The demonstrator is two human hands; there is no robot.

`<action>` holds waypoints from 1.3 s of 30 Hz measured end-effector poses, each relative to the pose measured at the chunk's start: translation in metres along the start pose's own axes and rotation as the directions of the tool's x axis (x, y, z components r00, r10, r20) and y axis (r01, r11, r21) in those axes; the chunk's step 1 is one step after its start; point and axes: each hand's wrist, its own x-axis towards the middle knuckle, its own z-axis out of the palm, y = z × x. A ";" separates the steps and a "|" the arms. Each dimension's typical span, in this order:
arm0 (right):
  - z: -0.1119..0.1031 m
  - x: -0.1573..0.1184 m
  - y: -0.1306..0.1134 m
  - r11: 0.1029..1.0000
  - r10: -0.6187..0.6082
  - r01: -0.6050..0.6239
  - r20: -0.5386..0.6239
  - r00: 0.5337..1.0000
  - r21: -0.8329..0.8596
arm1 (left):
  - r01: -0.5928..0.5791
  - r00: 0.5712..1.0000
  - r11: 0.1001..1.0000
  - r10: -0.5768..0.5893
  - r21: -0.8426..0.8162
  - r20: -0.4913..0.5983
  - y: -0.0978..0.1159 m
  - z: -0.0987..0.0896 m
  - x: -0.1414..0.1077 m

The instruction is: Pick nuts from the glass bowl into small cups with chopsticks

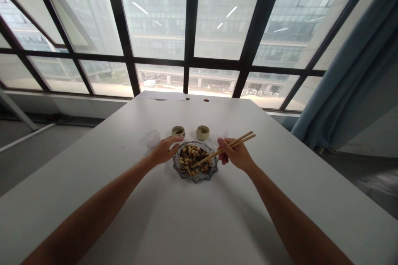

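My right hand (234,154) grips a pair of wooden chopsticks (241,139), whose tips reach down into a glass bowl (196,179) with a scalloped rim. Inside the bowl lies a heap of small pale and dark pieces (190,155), perhaps nuts or beans; I cannot tell which. At the bowl's upper left side is my left hand (164,150), its fingers stretched out and apart. Its fingertips are near a small greenish cup (178,131); whether they touch it I cannot tell. A second greenish cup (202,132) stands to the right of the first, behind the bowl.
A clear plastic container (153,137) stands left of the cups. Another faint clear item (222,134) is partly behind my right hand. Papers (162,95) lie at the white table's (183,223) far edge, by the windows. A blue curtain (345,64) hangs at the right.
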 end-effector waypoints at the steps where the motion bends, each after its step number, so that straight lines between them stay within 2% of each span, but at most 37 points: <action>1: 0.003 -0.002 -0.001 0.999 0.038 -0.037 0.075 0.996 -0.009 | -0.023 0.999 1.000 0.023 -0.013 -0.024 -0.002 0.002 -0.004; 3: 0.010 -0.005 0.000 0.996 0.091 -0.087 0.167 0.982 -0.029 | -0.081 0.995 0.996 0.079 -0.038 -0.063 -0.004 0.007 -0.011; 4: 0.014 -0.006 0.002 0.995 0.097 -0.093 0.171 0.980 -0.031 | -0.106 0.992 0.993 0.103 -0.047 -0.077 -0.004 0.009 -0.014; 7: 0.019 -0.006 0.012 0.998 0.055 -0.054 0.062 0.997 -0.016 | -0.146 0.985 0.987 0.139 -0.066 -0.100 -0.005 0.013 -0.019; 11: 0.011 -0.001 0.020 1.000 0.001 -0.002 -0.079 0.997 -0.016 | -0.147 0.985 0.987 0.139 -0.068 -0.106 -0.005 0.013 -0.023; 14: 0.001 0.001 0.017 1.000 -0.026 0.025 -0.175 0.984 -0.008 | -0.135 0.986 0.989 0.128 -0.057 -0.109 -0.004 0.014 -0.023; 18: -0.006 0.001 0.014 0.991 -0.135 0.132 -0.276 0.952 -0.030 | -0.110 0.989 0.992 0.104 -0.060 -0.107 -0.002 0.016 -0.023; 20: -0.008 0.000 0.016 0.982 -0.186 0.170 -0.254 0.949 -0.086 | -0.092 0.991 0.994 0.085 -0.061 -0.107 -0.001 0.017 -0.024; 24: -0.006 0.000 0.026 0.955 -0.242 0.212 -0.136 0.961 -0.205 | -0.056 0.993 0.997 0.049 -0.060 -0.108 -0.001 0.018 -0.024; 33: 0.001 -0.004 0.023 0.963 -0.182 0.197 0.095 0.979 -0.183 | -0.023 0.994 0.998 0.016 -0.067 -0.107 -0.001 0.020 -0.024; 36: -0.005 -0.004 0.020 0.971 -0.172 0.182 0.072 0.982 -0.157 | -0.025 0.994 0.998 0.019 -0.062 -0.104 -0.001 0.020 -0.024; 39: -0.009 -0.003 0.019 0.977 -0.178 0.170 -0.049 0.983 -0.131 | -0.024 0.994 0.998 0.018 -0.060 -0.110 0.000 0.019 -0.024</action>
